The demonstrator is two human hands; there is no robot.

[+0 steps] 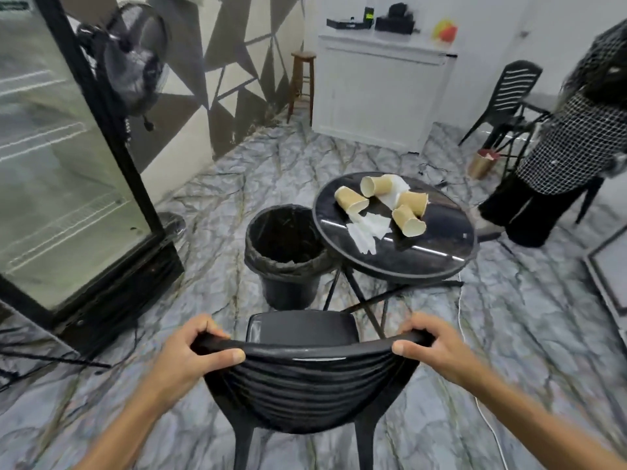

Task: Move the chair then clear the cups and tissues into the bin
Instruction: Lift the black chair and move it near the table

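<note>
From the head camera, the left hand (190,351) and right hand (431,347) each wrap the top rail of the black chair (305,374), one at either end, thumbs toward the wearer. The chair stands just short of the round table (441,262), with the lined bin (285,262) beside it. It looks like moulded plastic: probably light and stiff, so the two-ended rail grip suits it. Four paper cups (409,220) and tissues (366,228) lie on the tabletop, feather-light and crushable.
</note>
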